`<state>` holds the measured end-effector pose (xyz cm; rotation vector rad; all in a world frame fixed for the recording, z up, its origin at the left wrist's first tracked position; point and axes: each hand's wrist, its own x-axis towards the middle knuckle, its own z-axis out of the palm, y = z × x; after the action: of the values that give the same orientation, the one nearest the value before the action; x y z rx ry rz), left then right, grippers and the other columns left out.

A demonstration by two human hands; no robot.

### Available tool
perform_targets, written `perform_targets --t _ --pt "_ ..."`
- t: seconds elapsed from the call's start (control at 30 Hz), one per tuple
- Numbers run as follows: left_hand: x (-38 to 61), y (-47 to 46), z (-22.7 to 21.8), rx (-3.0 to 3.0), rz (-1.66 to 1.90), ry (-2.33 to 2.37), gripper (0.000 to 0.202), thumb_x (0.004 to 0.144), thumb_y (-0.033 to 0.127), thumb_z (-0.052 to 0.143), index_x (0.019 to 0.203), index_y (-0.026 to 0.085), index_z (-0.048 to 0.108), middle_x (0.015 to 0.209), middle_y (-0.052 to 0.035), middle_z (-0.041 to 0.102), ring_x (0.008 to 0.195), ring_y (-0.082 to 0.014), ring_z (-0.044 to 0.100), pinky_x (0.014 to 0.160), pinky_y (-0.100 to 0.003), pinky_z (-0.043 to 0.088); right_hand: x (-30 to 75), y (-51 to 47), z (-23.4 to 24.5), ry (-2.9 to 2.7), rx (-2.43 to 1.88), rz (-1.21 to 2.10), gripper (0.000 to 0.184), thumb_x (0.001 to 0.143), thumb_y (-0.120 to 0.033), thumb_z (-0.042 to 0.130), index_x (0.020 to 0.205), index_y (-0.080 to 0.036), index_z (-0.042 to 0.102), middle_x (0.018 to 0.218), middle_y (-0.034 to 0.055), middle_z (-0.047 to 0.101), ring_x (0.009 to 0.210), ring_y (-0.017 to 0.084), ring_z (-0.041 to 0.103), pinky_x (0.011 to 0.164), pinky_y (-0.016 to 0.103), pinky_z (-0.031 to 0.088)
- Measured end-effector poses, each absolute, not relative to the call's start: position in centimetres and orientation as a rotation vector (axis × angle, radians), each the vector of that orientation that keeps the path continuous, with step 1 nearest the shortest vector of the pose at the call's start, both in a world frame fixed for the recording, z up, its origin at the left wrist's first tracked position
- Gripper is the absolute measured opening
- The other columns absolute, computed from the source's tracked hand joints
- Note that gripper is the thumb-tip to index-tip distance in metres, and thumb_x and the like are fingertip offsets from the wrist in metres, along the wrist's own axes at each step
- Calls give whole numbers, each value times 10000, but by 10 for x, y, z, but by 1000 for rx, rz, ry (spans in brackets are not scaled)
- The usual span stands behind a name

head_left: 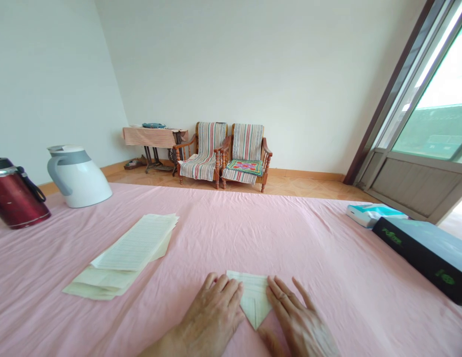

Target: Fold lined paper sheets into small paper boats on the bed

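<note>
A sheet of lined paper [255,296], folded to a downward point at its near end, lies on the pink cloth between my two hands. My left hand [213,313] is at its left edge, fingers bent together with the tips and thumb against the paper. Along the right edge rests my right hand [296,317], its fingers stretched out and slightly apart, touching the paper; its thumb is blurred near the folded point. A stack of lined paper sheets [132,250] lies to the left, apart from my left hand.
On the pink cloth [231,223] stand a red flask [17,198] and a white jug [82,181] at left. A tissue pack [375,213] and a black box [420,255] lie at right. Beyond are two wooden chairs [203,148], a cloth-covered table [152,137] and a door [420,181].
</note>
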<state>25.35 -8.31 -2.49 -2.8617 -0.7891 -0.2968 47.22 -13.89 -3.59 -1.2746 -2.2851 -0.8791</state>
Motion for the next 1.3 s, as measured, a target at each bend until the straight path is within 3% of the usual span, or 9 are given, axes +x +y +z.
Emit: perform_targets --t 0.23,0.5,0.93,1.13,1.3 --pt "251 -88 -14 -2855 -219 -995 318 890 125 454 1179 156 586 1190 -101 582 1042 -273 480 932 -454 343 481 -142 -38 -2267 -1308 -980 416 824 -350 481 1131 -100 607 1124 128 674 970 239 665 855 419 413" --pt "240 -90 -5 -2862 -210 -1196 342 916 195 437 1228 151 571 1154 -104 603 1012 -276 512 914 -475 398 478 -145 -45 -2187 -1368 -959 444 802 -380 513 1139 -106 603 1130 123 673 968 281 662 828 447 419" --pt "240 -94 -4 -2895 -347 -1225 364 882 158 482 1235 123 561 1130 -112 597 1003 -282 508 911 -493 415 486 -148 -67 -2007 -1563 -717 584 804 -379 543 1306 -92 462 1216 210 604 1058 342 618 800 470 492" --pt "237 -87 2 -2971 -480 -1208 247 892 184 511 1120 156 603 1078 -88 606 991 -262 525 898 -447 430 495 -150 -62 -1828 -1648 -337 453 880 -420 499 1255 -165 486 1224 155 614 1087 297 603 849 445 509" --pt "241 -67 9 -3069 -655 -1291 149 918 216 503 1015 190 613 979 -53 611 946 -219 549 824 -343 454 499 -129 -48 -1685 -1655 221 404 870 -392 502 1227 -202 493 1088 88 640 945 218 621 799 375 514"
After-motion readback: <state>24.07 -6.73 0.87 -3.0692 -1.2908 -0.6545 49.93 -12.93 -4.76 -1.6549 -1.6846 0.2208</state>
